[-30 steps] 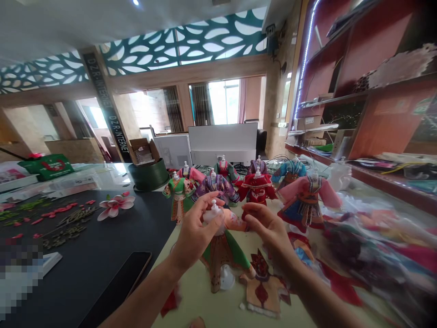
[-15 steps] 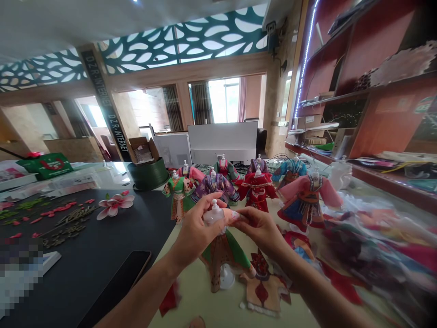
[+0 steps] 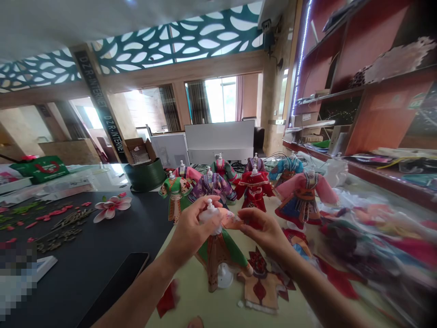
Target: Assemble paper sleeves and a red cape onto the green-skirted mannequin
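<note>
Doll dress [image 3: 218,255], green with a brown front panel, hangs on a small white stand [image 3: 209,216] directly between my two hands, its skirt reaching down to the pale yellow tabletop [image 3: 191,300]. My left hand [image 3: 193,230] is closed narrowly around the top of the stand. My right hand [image 3: 262,234] is in a narrow pinch, its fingertips [image 3: 246,223] on the dress's pinkish sleeve [image 3: 229,222]. The hands are close together but not touching. Beyond them I count eight more dressed stands, all upright in a loose cluster. One loose embroidered garment piece [image 3: 262,287] lies flat just right of the skirt, and one red scrap [image 3: 168,298] lies to its left. On the black table [image 3: 102,255] to the left sit one phone [image 3: 119,287] and one pink flower [image 3: 111,206].
</note>
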